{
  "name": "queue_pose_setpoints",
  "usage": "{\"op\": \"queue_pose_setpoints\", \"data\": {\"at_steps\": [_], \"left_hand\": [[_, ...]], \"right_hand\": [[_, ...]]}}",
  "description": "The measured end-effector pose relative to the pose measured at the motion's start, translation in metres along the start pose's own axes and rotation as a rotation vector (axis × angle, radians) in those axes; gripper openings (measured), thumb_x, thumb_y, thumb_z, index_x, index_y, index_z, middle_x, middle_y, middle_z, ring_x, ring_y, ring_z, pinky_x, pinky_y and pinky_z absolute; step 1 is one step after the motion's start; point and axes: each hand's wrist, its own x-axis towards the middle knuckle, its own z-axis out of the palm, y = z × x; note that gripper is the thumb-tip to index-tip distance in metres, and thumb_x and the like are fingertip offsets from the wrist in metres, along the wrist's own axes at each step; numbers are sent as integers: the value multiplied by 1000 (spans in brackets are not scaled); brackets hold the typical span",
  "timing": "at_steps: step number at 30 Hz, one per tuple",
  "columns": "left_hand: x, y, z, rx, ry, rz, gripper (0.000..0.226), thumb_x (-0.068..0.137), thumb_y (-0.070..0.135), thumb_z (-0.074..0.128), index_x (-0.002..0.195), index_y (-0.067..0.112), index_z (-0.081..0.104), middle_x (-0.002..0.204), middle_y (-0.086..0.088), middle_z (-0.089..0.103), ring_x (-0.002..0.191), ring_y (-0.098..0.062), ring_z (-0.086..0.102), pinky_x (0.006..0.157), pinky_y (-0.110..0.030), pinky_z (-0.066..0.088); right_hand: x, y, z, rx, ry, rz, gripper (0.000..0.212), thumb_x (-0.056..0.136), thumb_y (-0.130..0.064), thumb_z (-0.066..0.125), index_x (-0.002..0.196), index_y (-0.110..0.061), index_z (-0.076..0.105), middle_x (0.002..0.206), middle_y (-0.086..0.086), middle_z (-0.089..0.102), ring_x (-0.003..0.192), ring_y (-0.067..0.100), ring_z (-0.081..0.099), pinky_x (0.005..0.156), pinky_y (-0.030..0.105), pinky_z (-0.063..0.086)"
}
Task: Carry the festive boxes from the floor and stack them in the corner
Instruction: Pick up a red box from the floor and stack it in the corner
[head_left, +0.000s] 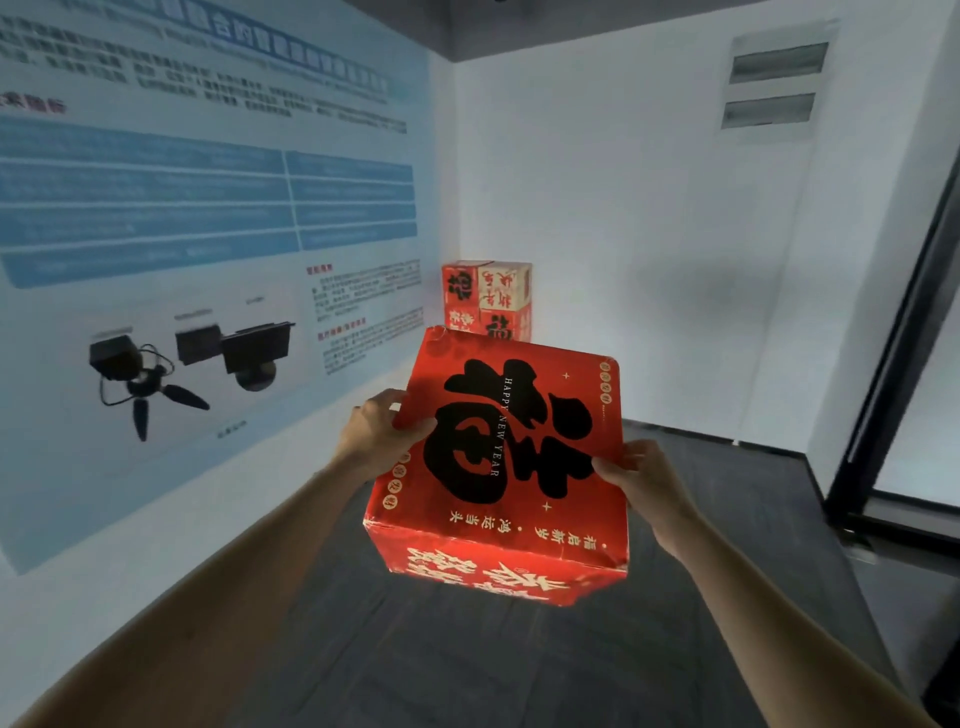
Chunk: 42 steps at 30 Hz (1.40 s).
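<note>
A red festive box (519, 457) with a big black character and "HAPPY NEW YEAR" on its top hangs in the air in front of me. My left hand (382, 434) grips its left edge, thumb on top. My right hand (641, 480) grips its right edge the same way. Beyond it, in the room's far corner, stands a stack of red and cream festive boxes (487, 299); the held box hides the stack's lower part.
A large blue-and-white poster (208, 208) covers the left wall. White wall with a vent panel (774, 78) is on the right. A dark glass door frame (893, 364) stands at far right. Dark grey floor (467, 649) stretches toward the corner.
</note>
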Motion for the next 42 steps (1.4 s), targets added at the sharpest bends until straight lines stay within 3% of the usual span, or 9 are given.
{"op": "queue_pose_setpoints", "data": {"at_steps": [4, 10, 13, 15, 17, 20, 24, 34, 42], "left_hand": [[115, -12, 58, -30, -60, 18, 58, 84, 42, 74, 134, 19, 56, 110, -7, 73, 91, -22, 70, 83, -38, 58], [284, -7, 142, -111, -150, 29, 65, 76, 51, 76, 133, 24, 56, 111, -4, 72, 95, -22, 70, 86, -43, 58], [355, -4, 187, -133, -202, 27, 62, 77, 49, 77, 131, 25, 57, 109, -2, 73, 94, -20, 70, 86, -40, 58], [403, -3, 218, -143, -206, 37, 61, 79, 47, 77, 131, 24, 58, 112, -2, 72, 96, -20, 69, 87, -40, 58], [447, -7, 248, -144, -212, 35, 60, 79, 48, 77, 130, 23, 59, 114, -2, 71, 96, -19, 69, 88, -39, 57], [522, -9, 296, -121, -200, 36, 58, 81, 46, 77, 130, 21, 58, 113, -2, 71, 92, -19, 68, 83, -34, 56], [627, -6, 348, -90, -161, 13, 54, 82, 45, 76, 128, 20, 59, 112, -2, 71, 79, -13, 66, 69, -26, 51], [862, -43, 412, -71, -86, -57, 56, 82, 43, 76, 128, 16, 58, 110, -6, 73, 90, -20, 70, 80, -37, 58], [1073, -81, 490, -71, -99, -33, 58, 85, 42, 74, 132, 15, 55, 101, 0, 71, 67, -8, 68, 60, -20, 50]], "right_hand": [[110, 26, -11, -23, 67, 54, 63, 73, -54, 79, 116, -12, 57, 108, 4, 72, 93, 21, 73, 79, 43, 62], [250, 35, -44, -82, 178, 56, 45, 80, -43, 78, 110, -13, 65, 105, 5, 74, 92, 22, 74, 81, 47, 61], [318, 58, -62, -89, 226, 79, 77, 60, -69, 79, 113, -15, 62, 105, 2, 74, 91, 20, 74, 77, 44, 62], [368, 74, -75, -70, 226, 63, 83, 58, -70, 79, 117, -16, 60, 106, 1, 73, 92, 19, 74, 77, 42, 63], [411, 76, -79, -88, 245, 71, 76, 64, -64, 80, 119, -16, 59, 109, 2, 72, 93, 18, 73, 76, 39, 63], [495, 94, -89, -74, 247, 96, 43, 82, -41, 77, 109, -17, 55, 104, 2, 69, 87, 15, 70, 67, 29, 59], [629, 112, -107, -95, 254, 104, 50, 83, -37, 77, 115, -10, 49, 108, 7, 66, 91, 21, 69, 67, 32, 58], [918, 128, -91, -142, 123, 62, 47, 87, -36, 74, 118, -14, 47, 114, 3, 62, 96, 21, 66, 68, 30, 56], [1128, 167, -64, -138, 142, 101, 44, 88, -31, 73, 118, -12, 47, 114, 4, 62, 92, 18, 65, 69, 30, 55]]}}
